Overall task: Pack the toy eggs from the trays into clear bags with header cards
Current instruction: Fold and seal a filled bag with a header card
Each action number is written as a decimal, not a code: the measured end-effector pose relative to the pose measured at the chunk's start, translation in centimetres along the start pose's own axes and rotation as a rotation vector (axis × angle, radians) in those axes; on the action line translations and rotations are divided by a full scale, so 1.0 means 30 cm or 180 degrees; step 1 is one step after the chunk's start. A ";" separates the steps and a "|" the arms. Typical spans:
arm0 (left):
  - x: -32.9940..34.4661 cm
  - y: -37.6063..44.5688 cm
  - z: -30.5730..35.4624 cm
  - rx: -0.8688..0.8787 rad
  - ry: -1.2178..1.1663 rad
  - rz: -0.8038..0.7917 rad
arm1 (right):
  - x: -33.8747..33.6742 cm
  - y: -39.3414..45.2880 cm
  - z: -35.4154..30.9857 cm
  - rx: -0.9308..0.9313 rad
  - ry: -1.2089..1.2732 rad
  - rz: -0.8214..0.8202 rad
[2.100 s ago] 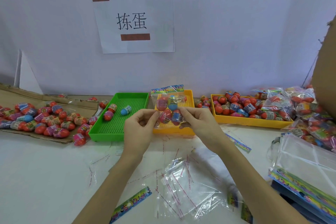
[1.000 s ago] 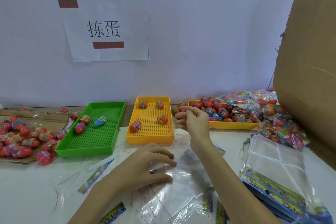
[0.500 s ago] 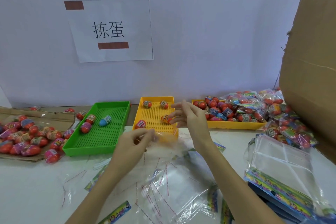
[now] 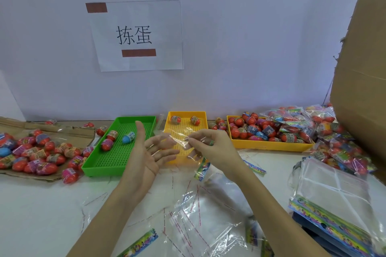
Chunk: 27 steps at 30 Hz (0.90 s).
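Note:
My right hand point(image 4: 211, 148) pinches a clear bag point(image 4: 183, 142) in front of the small yellow tray point(image 4: 186, 131), its coloured header card point(image 4: 202, 170) hanging below. My left hand point(image 4: 146, 152) is spread flat, palm up, with its fingertips under the bag's film. The yellow tray holds two toy eggs point(image 4: 195, 120) at its far end. The green tray point(image 4: 117, 148) to the left holds three eggs, one of them blue point(image 4: 128, 137). A larger yellow tray point(image 4: 269, 144) on the right is heaped with eggs.
Loose eggs point(image 4: 33, 152) lie on flattened cardboard at the left. Filled bags point(image 4: 334, 142) pile up at the right beside a tall cardboard box point(image 4: 363, 69). Empty bags point(image 4: 204, 221) litter the white table near me. A stack of bags point(image 4: 332, 200) sits at the right.
The filled bag I held two seconds ago is gone from my hands. My left hand picked an empty bag off the table and my right hand took hold of it; the left hand has spread flat.

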<state>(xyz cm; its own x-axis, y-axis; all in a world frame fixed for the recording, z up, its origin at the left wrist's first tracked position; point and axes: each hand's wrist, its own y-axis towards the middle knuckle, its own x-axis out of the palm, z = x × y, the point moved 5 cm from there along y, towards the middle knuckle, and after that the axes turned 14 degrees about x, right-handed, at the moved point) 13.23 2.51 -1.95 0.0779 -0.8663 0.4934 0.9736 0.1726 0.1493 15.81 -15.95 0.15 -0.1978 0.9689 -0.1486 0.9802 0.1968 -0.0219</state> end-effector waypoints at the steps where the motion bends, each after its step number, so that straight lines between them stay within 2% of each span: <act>1: 0.005 0.000 0.002 0.0097 0.0114 -0.0055 | -0.006 0.002 0.004 0.0043 0.0042 0.0037; 5: -0.004 -0.009 -0.016 0.0447 0.0948 -0.0178 | -0.015 0.007 0.018 0.0171 0.0189 0.0088; 14: -0.027 -0.002 -0.006 0.0846 0.1318 -0.0038 | -0.011 0.008 0.018 0.0177 0.0103 0.0030; 18: -0.036 -0.007 0.005 0.1254 0.2001 0.0081 | 0.003 0.007 0.018 0.0115 -0.0024 -0.0184; 21: -0.050 -0.002 -0.002 0.1200 0.1960 0.0173 | 0.009 0.010 0.020 0.0094 -0.0221 -0.0244; 24: -0.059 0.003 0.009 0.1283 0.1969 0.0206 | 0.000 0.016 0.021 0.0069 -0.0393 -0.0132; 27: -0.056 0.004 0.017 0.1386 0.2041 0.0149 | -0.007 0.019 0.021 -0.0068 -0.0516 0.0273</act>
<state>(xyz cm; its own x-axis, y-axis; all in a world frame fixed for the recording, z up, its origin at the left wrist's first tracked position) 13.10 4.21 -2.34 0.3550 -0.9326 -0.0651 0.8046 0.2693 0.5293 16.42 -16.13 -0.47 -0.1079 0.9458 -0.3064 0.9927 0.1193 0.0184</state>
